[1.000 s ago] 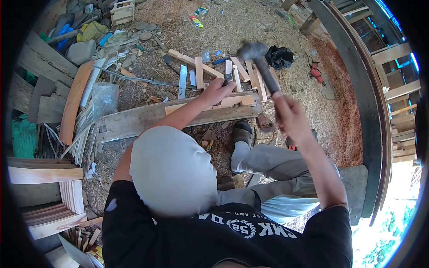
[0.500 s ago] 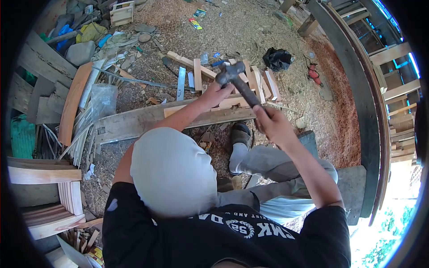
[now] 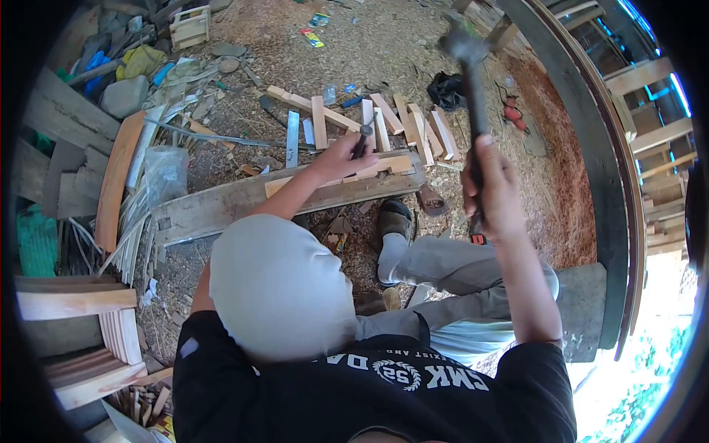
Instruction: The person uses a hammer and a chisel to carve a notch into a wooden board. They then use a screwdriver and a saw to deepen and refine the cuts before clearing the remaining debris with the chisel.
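Observation:
My right hand (image 3: 496,188) is wrapped round the dark handle of a hammer (image 3: 475,96), raised high with its head blurred at the top right. My left hand (image 3: 341,159) is closed round an upright chisel (image 3: 365,133), whose round struck end shows above the fingers. Its lower end stands at a pale wooden strip (image 3: 399,165), though the tip is hidden. That strip lies along a thick grey plank (image 3: 221,210) in front of my legs and has a notch near its right end.
Several cut wooden pieces (image 3: 442,133) lie beyond the plank, beside a metal strip (image 3: 293,136) and a black plastic bag (image 3: 447,90). A red power tool (image 3: 514,114) rests on the shavings at right. Wood offcuts (image 3: 122,177) are piled left; a long dark beam (image 3: 591,140) borders the right.
The hammer has swung up and to the right, away from my left hand, and the chisel's top now shows. My left hand stays by the wooden strip.

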`<move>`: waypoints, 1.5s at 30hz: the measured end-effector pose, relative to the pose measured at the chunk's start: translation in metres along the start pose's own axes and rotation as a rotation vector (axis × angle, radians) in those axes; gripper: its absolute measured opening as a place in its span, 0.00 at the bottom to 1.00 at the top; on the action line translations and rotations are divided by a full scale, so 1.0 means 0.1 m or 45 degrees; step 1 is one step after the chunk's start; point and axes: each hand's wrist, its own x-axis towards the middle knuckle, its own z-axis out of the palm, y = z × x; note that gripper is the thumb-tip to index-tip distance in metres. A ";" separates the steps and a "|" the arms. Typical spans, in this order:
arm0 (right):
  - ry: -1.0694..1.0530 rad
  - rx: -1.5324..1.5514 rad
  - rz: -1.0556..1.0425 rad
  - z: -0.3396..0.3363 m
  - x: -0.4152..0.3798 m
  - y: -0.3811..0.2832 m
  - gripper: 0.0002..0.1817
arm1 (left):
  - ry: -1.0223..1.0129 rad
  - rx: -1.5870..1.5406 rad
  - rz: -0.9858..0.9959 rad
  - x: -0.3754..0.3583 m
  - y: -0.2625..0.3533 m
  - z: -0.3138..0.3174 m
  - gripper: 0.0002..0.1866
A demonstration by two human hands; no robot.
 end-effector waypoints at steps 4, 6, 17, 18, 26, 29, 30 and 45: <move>0.158 -0.156 0.276 -0.28 0.27 1.24 0.24 | 0.080 0.069 0.082 -0.25 -0.09 -0.13 0.12; 0.268 -0.179 0.446 -0.35 0.44 1.87 0.22 | 0.109 -0.202 0.007 -0.29 -0.13 -0.17 0.10; 0.379 -0.505 0.742 -0.57 0.83 3.75 0.20 | 0.186 1.315 -0.445 -0.27 -0.64 -0.14 0.23; 0.358 -0.514 0.762 -0.53 0.84 3.78 0.20 | 0.188 1.293 -0.472 -0.27 -0.67 -0.14 0.24; -0.131 -0.348 -0.935 0.95 1.12 1.83 0.23 | 0.072 1.307 -0.727 -0.20 -0.56 -0.16 0.21; -0.520 -0.095 -0.636 1.26 1.24 1.93 0.14 | 0.007 1.176 -0.743 -0.22 -0.48 -0.18 0.22; -0.526 -0.092 -0.631 1.24 1.26 1.99 0.14 | 0.006 1.251 -0.733 -0.22 -0.44 -0.15 0.23; 0.039 0.496 -0.453 0.78 0.84 1.87 0.13 | 0.180 1.205 0.133 -0.54 -0.21 -0.18 0.19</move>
